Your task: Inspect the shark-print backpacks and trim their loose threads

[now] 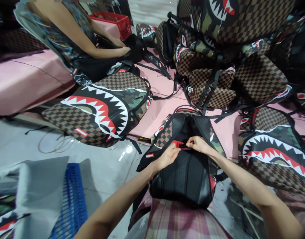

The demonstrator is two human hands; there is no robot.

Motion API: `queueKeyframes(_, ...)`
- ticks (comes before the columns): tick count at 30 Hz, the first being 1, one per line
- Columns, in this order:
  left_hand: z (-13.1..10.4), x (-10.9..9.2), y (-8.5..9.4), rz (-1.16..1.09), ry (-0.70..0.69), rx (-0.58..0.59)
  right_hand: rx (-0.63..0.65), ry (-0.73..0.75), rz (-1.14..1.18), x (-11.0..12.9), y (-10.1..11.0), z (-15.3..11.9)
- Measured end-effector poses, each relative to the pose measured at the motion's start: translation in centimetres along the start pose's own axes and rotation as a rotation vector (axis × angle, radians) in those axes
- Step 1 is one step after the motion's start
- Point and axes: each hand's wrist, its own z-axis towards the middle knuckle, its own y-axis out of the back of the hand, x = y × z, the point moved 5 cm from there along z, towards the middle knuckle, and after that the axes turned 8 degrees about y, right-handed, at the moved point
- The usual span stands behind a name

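A black backpack (180, 176) lies back side up in front of me, from my lap to the pink table edge. Its padded back panel and straps face me, and checkered and camouflage sides show. Across the panel runs an opening with red lining (178, 143). My left hand (168, 155) pinches the left part of this opening's edge. My right hand (197, 145) has thumb and fingers closed at the right part, close to the left one. Whatever small part sits between the right fingertips is too small to make out.
A checkered backpack with a shark-mouth print (102, 109) lies to the left; a similar backpack (274, 146) is on the right. Several more bags (212, 79) pile up at the back. A co-worker's arm (92, 46) reaches over black fabric. A blue crate (70, 199) stands lower left, a red crate (122, 25) behind.
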Motion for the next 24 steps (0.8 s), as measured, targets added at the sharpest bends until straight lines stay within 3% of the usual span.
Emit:
queueKeyframes(4, 1.4, -0.3, 0.6, 0.043, 0.125, 0.037, -0.047, -0.001, 0.062, 0.0, -0.2, -0.3)
queueKeyframes(8, 5.4, -0.2, 0.3, 0.237, 0.373, 0.408, -0.083, -0.004, 0.076, 0.0, 0.0, -0.7)
queueKeyframes(10, 7.6, -0.1, 0.1, 0.265, 0.395, 0.588, -0.097, -0.005, 0.078, -0.2, 0.2, -0.7)
queueKeyframes(12, 9.4, 0.5, 0.2, 0.268, 0.399, 0.675, -0.108, -0.007, 0.083, -0.6, 0.3, -0.5)
queueKeyframes(15, 10.7, 1.4, 0.2, 0.245, 0.385, 0.745, -0.112, 0.017, 0.101, -1.0, 0.4, -0.1)
queueKeyframes(24, 10.4, 1.9, -1.1, 0.281, 0.335, 0.796, -0.112, 0.046, 0.068, -1.0, 0.6, 0.0)
